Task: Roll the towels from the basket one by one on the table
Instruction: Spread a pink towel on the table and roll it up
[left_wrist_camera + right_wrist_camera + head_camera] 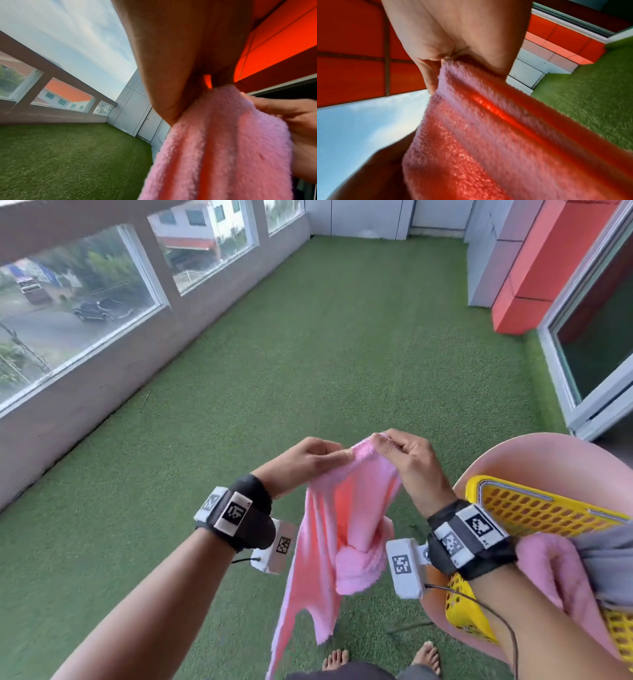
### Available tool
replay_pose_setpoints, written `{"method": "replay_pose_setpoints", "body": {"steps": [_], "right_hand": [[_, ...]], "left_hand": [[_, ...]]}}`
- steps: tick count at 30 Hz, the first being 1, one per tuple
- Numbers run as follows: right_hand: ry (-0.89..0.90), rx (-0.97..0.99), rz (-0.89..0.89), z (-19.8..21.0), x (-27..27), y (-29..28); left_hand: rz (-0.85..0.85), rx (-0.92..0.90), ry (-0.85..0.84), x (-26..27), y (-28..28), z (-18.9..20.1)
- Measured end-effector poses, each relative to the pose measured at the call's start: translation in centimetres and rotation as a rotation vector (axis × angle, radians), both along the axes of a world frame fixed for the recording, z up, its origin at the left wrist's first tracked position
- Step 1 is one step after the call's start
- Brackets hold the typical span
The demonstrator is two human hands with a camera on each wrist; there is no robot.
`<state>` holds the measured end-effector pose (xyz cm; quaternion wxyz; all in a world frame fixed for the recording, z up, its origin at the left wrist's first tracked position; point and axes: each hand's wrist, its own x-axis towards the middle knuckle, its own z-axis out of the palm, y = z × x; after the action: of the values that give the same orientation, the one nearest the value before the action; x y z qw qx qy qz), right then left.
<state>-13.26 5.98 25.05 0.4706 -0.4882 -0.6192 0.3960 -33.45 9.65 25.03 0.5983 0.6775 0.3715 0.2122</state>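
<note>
A fluffy pink towel (342,529) hangs in the air in front of me, bunched and drooping toward my feet. My left hand (308,460) pinches its top edge on the left, and my right hand (404,453) pinches the same edge right beside it. In the left wrist view the pink towel (223,148) hangs from my left hand (180,67). The right wrist view shows my right hand (453,40) gripping the pink towel (488,135). A yellow perforated basket (534,511) stands at my right on a pink chair (534,457), with another pink towel (555,570) and a grey cloth (606,563) in it.
Green artificial turf (308,354) covers the balcony floor ahead. A low wall with windows (78,313) runs along the left. An orange and grey wall (534,268) and a sliding glass door (596,344) are at the right. My bare feet (337,660) are below the towel. No table is in view.
</note>
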Motion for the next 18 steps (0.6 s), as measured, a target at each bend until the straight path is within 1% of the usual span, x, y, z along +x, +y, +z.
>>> {"method": "replay_pose_setpoints", "body": {"steps": [1, 2, 3, 4, 5, 6, 8, 10, 12, 13, 14, 15, 17, 18], "right_hand": [[-0.016, -0.023, -0.005, -0.5, 0.2, -0.2], [-0.078, -0.069, 0.031, -1.0, 0.4, -0.4], [-0.153, -0.122, 0.092, -1.6, 0.4, -0.4], [-0.190, -0.178, 0.153, -2.0, 0.4, -0.4], [-0.183, -0.202, 0.180, -2.2, 0.3, -0.5], [-0.149, -0.187, 0.179, -2.1, 0.4, -0.4], [-0.095, -0.089, 0.086, -0.9, 1.1, -0.2], [-0.001, -0.020, -0.085, 0.2, 2.5, 0.2], [0.074, 0.008, -0.240, -0.2, 3.9, 0.7], [0.040, -0.018, -0.247, -0.6, 4.2, 1.0], [-0.024, -0.066, -0.181, -1.2, 4.0, 0.8], [-0.069, -0.134, -0.062, -1.9, 3.5, 0.4], [-0.093, -0.277, 0.170, -2.8, 2.5, -0.1], [-0.103, -0.280, 0.223, -2.6, 2.4, -0.2]], "left_hand": [[0.026, 0.004, -0.013, 0.1, -0.3, -0.5], [0.061, 0.021, -0.023, 0.2, -0.5, -0.9], [0.088, 0.046, -0.031, 0.4, -0.5, -0.9], [0.102, 0.065, -0.040, 0.7, -0.5, -0.8], [0.106, 0.079, -0.049, 1.1, -0.4, -0.5], [0.099, 0.088, -0.054, 1.5, -0.4, -0.3], [0.061, 0.082, -0.063, 2.1, -0.5, -0.2], [0.052, 0.051, -0.091, 2.0, -0.8, -0.7], [0.094, 0.027, -0.124, 1.3, -0.7, -1.0], [0.113, 0.035, -0.126, 1.0, -0.4, -0.9], [0.126, 0.057, -0.114, 0.9, -0.1, -0.8], [0.124, 0.092, -0.100, 1.1, 0.2, -0.5], [0.072, 0.148, -0.075, 2.1, 0.5, 0.1], [0.032, 0.162, -0.059, 2.7, 0.4, 0.3]]}}
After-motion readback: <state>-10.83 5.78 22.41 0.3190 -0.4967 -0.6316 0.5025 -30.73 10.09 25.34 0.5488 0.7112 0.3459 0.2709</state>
